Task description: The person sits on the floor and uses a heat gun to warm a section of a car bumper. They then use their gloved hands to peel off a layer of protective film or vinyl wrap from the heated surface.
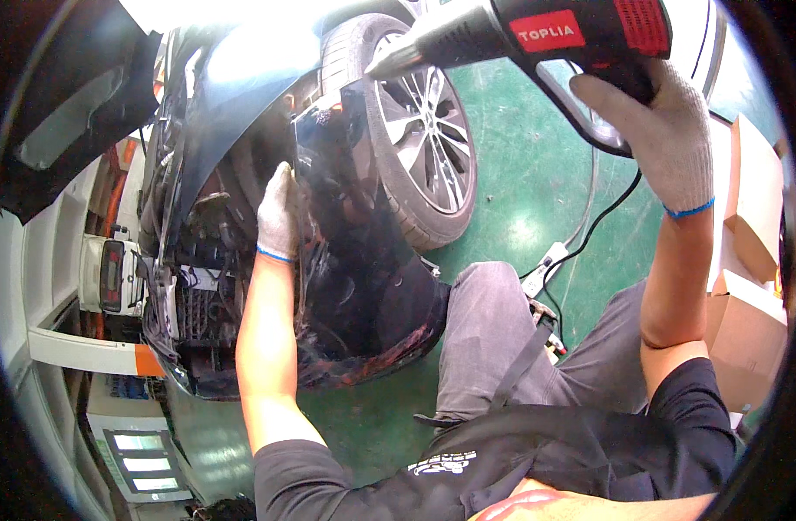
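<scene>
My right hand (667, 135), in a white knit glove with a blue cuff, is closed round the handle of a black and red heat gun (467, 36). The gun is raised at the upper right, its metal nozzle pointing left, in front of the car's wheel (393, 174) and near the upper end of a dark bumper (363, 269). On the bumper's inner edge, my left hand (278, 221) wears a similar glove and is closed on that edge; its fingertips are partly hidden. Dark scuffs and glossy reflections show on the bumper's surface.
Left of the bumper, the car's front lies open, with a dark fender (237, 82) above. A black cord (602, 213) and a white power strip (547, 269) lie on the green floor (511, 174) by my knees. Cardboard boxes (745, 339) stand at right.
</scene>
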The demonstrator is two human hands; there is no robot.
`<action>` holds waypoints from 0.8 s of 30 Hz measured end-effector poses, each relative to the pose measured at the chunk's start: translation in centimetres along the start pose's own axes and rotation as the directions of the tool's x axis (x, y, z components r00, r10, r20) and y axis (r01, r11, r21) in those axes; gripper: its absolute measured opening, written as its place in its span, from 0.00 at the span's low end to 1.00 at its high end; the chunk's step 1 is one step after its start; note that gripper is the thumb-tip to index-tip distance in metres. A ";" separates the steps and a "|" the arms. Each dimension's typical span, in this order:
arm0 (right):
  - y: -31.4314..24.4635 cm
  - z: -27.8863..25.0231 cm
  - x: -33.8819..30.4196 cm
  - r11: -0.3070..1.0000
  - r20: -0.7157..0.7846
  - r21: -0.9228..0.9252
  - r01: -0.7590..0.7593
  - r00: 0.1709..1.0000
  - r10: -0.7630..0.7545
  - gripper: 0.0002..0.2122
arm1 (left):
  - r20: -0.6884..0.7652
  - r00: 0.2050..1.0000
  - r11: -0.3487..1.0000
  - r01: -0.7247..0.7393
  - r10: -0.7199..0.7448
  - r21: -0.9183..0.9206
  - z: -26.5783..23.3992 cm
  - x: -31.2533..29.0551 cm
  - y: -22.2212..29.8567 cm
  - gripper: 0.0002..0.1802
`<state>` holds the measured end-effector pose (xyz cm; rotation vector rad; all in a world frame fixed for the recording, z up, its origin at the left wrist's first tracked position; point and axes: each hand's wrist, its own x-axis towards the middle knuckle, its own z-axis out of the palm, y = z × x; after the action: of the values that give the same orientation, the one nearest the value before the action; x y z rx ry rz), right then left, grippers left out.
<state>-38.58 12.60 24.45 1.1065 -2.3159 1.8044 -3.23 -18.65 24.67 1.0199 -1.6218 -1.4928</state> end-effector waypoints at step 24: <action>2.1 -2.1 0.7 0.996 0.111 0.091 0.023 0.993 -0.033 0.19 | -0.062 0.994 0.996 -0.093 0.093 -0.002 1.3 0.7 -0.6 0.21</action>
<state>-41.05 14.16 23.70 1.2783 -2.2855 1.9005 -4.62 -18.68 23.97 0.9656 -1.5995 -1.3896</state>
